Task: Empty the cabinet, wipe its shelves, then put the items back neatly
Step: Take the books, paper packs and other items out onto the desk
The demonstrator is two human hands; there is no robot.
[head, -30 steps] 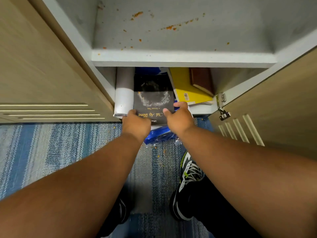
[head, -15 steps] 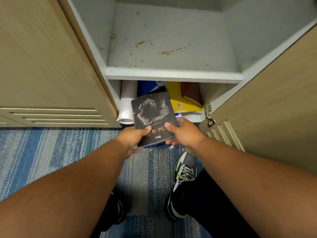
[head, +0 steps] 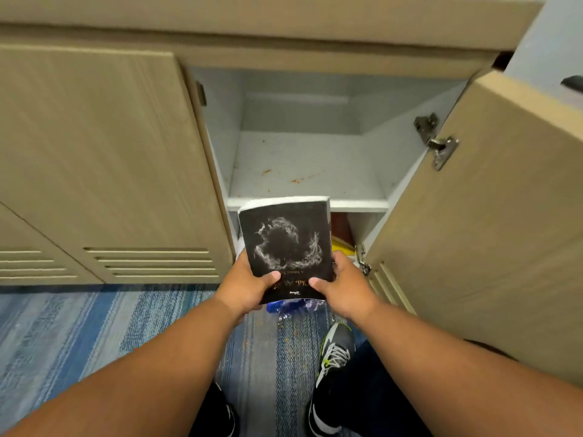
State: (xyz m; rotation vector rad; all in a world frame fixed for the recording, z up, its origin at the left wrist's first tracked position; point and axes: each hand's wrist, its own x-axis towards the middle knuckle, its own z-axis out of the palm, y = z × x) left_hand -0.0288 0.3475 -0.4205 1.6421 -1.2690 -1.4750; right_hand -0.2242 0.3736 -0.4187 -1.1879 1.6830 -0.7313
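A black paperback book (head: 285,244) with a smoky white ring on its cover is held up in front of the open cabinet (head: 303,121). My left hand (head: 244,285) grips its lower left corner, thumb on the cover. My right hand (head: 342,285) grips its lower right corner the same way. The upper shelf (head: 303,175) is bare apart from orange crumbs. Behind the book, on the lower shelf, slivers of a yellow book (head: 342,246) and a dark red book (head: 340,223) show. A blue plastic bag (head: 295,305) pokes out under the black book.
The cabinet door (head: 492,222) stands open at the right with its metal hinges showing. A closed slatted door (head: 104,171) is at the left. Blue striped carpet (head: 79,335) with scattered crumbs lies below, and my shoes (head: 334,357) stand near the cabinet front.
Both hands pulled the black book out of the lower shelf and lifted it toward me. The view has tilted up, so the whole upper compartment and the countertop edge now show.
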